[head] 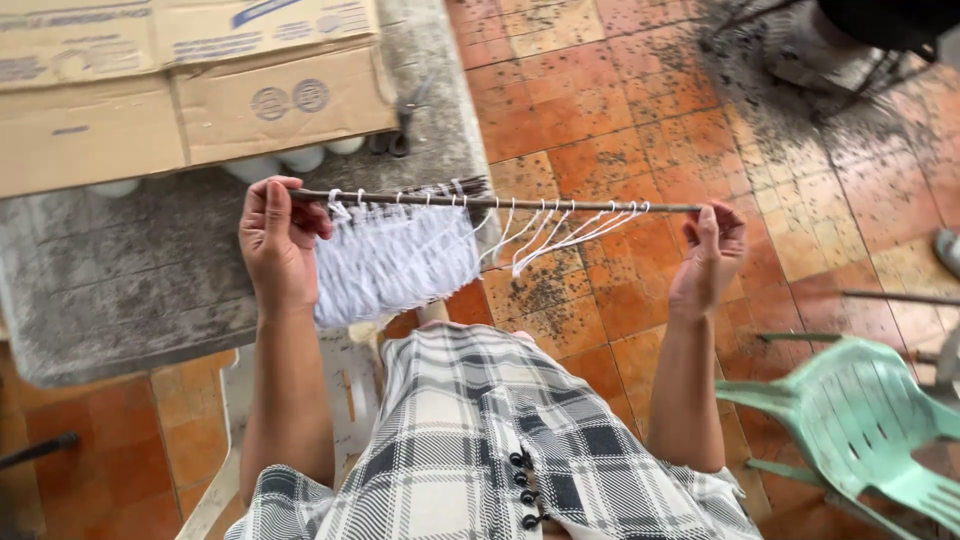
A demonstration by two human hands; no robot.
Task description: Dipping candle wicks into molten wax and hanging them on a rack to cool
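I hold a thin dark rod (520,204) level in front of me. My left hand (278,240) grips its left end, fingers curled round it. My right hand (712,258) holds the right end, palm towards me. White string (395,262) is looped along the rod: a dense knotted mesh hangs from the left half, and a few loose loops (560,230) spread along the right half. Below are my lap and a black-and-white checked garment (470,440).
A low grey concrete slab (130,290) lies at the left with flattened brown cardboard (180,80) on it, white round things under the cardboard edge, and scissors (400,125). A green plastic chair (870,420) stands at the lower right. The floor is orange tile, with dark grit at the top right.
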